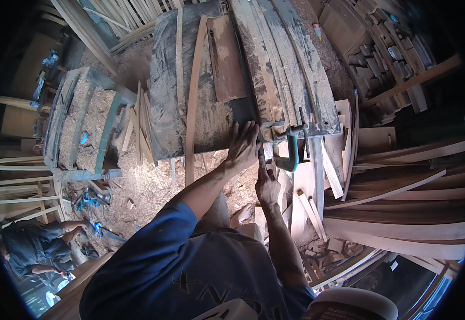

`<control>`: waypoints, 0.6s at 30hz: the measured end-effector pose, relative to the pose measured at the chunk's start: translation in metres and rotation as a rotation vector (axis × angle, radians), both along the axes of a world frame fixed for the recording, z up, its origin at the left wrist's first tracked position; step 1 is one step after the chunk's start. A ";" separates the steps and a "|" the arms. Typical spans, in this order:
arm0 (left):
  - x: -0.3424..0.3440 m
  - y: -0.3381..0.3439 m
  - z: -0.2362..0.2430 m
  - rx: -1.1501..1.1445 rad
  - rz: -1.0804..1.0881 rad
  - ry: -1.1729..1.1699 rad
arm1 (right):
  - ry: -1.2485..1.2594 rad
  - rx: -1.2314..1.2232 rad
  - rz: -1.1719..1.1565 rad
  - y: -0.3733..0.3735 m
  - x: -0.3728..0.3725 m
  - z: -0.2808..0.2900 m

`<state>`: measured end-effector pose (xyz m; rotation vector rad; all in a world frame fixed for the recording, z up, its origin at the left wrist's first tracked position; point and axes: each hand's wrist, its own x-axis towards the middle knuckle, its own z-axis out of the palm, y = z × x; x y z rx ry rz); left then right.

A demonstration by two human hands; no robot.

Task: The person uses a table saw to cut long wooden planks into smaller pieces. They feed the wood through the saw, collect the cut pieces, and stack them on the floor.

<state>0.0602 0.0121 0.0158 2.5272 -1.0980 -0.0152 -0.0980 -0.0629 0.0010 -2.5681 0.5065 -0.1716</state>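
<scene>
My left hand lies with fingers outstretched on the near edge of a dusty dark machine table, against a long dark straight bar. My right hand is just below it, index finger pointing up at the bar's near end, other fingers curled; what they hold, if anything, is hidden. A green C-clamp grips the table's near edge to the right of both hands. A long thin wooden strip lies left of a brown board on the table.
A second dusty bench stands at left; below it a co-worker bends. Stacked curved planks fill the lower right, wood offcuts the upper right, timber lengths the top left. Shavings and sticks cover the floor.
</scene>
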 end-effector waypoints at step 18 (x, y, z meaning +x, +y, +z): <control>0.051 -0.009 0.010 0.102 -0.006 -0.006 | 0.064 0.009 -0.012 -0.014 0.058 -0.007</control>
